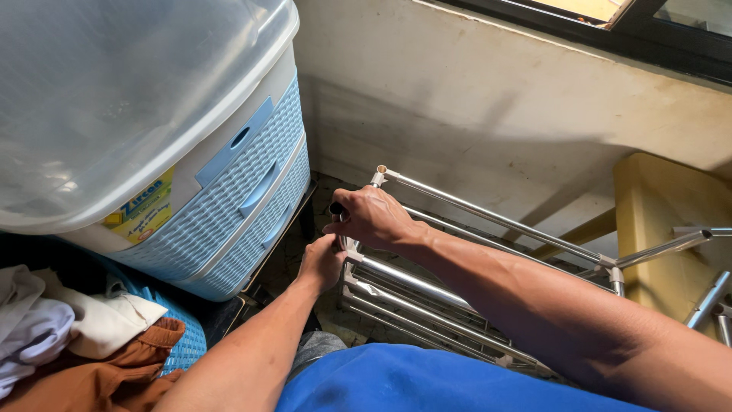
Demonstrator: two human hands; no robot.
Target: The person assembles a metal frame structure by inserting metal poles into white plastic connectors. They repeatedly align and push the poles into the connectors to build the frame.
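A rack of shiny metal tubes [488, 217] joined by grey corner pieces lies folded on the floor by the wall. My right hand [371, 217] is closed over the top of an upright tube at the rack's left end, where a dark cap pokes out past my fingers. My left hand [322, 262] grips the same corner lower down, just under the right hand. A stack of parallel tubes [427, 309] runs away to the right below both hands. My blue-clad knee [427, 385] is at the bottom.
A pale blue and white plastic drawer unit [252, 191] with a clear lid [130, 99] stands at the left. A blue basket [179, 336] of white and rust-brown clothes sits at lower left. A cream wall [488, 99] under a window is behind. A yellow wooden stool [663, 221] is right.
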